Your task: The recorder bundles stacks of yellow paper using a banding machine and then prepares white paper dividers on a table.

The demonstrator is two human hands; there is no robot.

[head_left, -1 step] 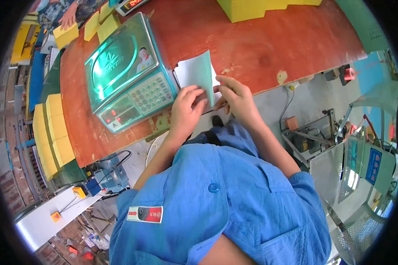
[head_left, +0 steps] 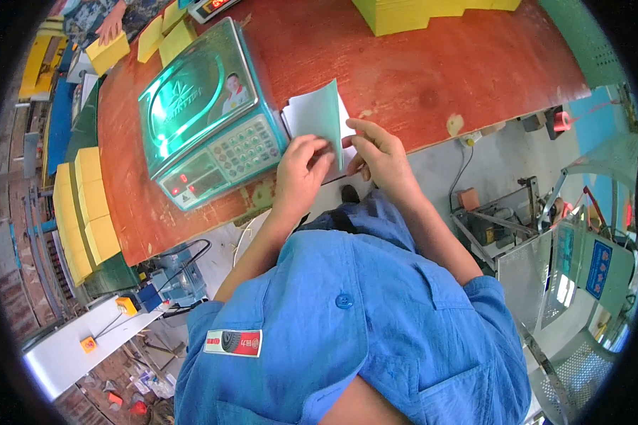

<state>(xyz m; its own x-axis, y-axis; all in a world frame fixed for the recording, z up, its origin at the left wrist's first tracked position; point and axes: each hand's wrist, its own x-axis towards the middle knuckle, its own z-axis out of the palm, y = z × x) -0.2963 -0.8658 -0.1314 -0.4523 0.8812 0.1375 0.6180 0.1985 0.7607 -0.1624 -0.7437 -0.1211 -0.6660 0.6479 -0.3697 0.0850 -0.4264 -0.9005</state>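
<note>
A thin booklet or stack of sheets with a light green cover (head_left: 325, 113) stands partly opened at the table's near edge, white pages (head_left: 302, 112) showing on both sides of the cover. My left hand (head_left: 299, 172) is at its lower left, fingers curled and thumb and forefinger closed on the lower part of the sheets. On the other side my right hand (head_left: 381, 156) has its fingers bent, fingertips gripping the right edge beside the cover. Just left of the booklet sits a teal digital scale (head_left: 213, 120) with a keypad and red-lit display.
The red-brown table (head_left: 404, 85) carries yellow stacks (head_left: 418, 15) at the far side and smaller yellow blocks (head_left: 177, 42) behind the scale. Another person's hand (head_left: 111, 25) rests on a yellow block. More yellow stacks (head_left: 85, 219) stand left. Metal machinery (head_left: 503, 219) is at right.
The view has shifted very slightly. Both hands and the booklet keep almost the same positions, with only a small stir in my left fingers.
</note>
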